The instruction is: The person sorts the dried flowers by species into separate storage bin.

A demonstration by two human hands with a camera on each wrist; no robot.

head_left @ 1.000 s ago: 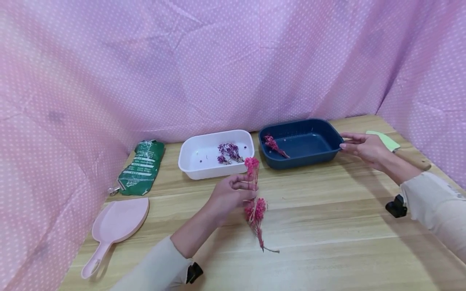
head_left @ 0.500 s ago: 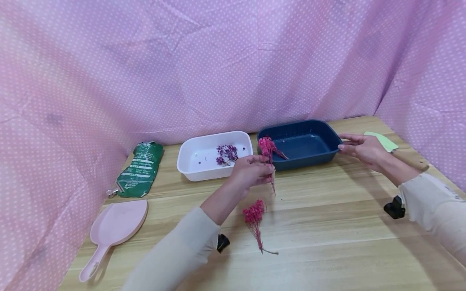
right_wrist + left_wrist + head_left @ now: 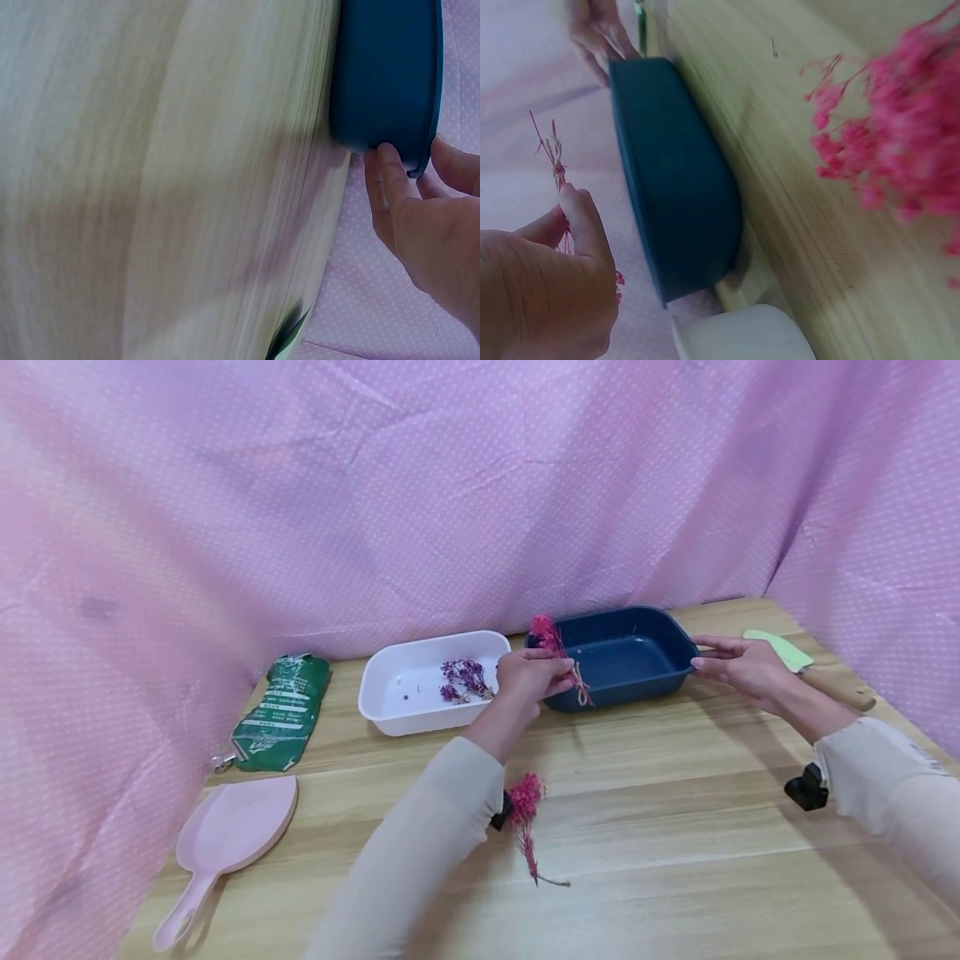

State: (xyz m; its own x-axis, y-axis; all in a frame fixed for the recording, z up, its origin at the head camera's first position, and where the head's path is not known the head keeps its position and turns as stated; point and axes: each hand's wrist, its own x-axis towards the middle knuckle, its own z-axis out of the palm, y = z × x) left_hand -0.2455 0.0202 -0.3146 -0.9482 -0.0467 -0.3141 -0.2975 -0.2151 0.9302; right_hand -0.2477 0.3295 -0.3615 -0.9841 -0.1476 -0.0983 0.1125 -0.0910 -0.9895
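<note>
My left hand (image 3: pixel 528 681) pinches a pink dried flower bunch (image 3: pixel 547 633) by its tied stems, over the left end of the navy tray (image 3: pixel 633 691). In the left wrist view the twine and stem ends (image 3: pixel 557 161) stick up past the thumb and finger. My right hand (image 3: pixel 746 670) holds the tray's right end. In the right wrist view its thumb (image 3: pixel 454 166) is at the rim and its fingers lie along the outer wall. The held bunch and left hand hide the pink bunch inside the tray. A further pink bunch (image 3: pixel 527 797) lies on the table near my left sleeve.
Left of the navy tray stands a white tray (image 3: pixel 431 722) with purple dried flowers (image 3: pixel 465 675). A green bag (image 3: pixel 288 710) and a pink dustpan (image 3: pixel 236 827) lie at the left. A green-bladed trowel (image 3: pixel 780 649) with a wooden handle lies behind my right hand.
My left hand has lifted one pink bunch off the table and carried it back and right to the navy tray, tilting it. The right hand keeps its hold on the tray.
</note>
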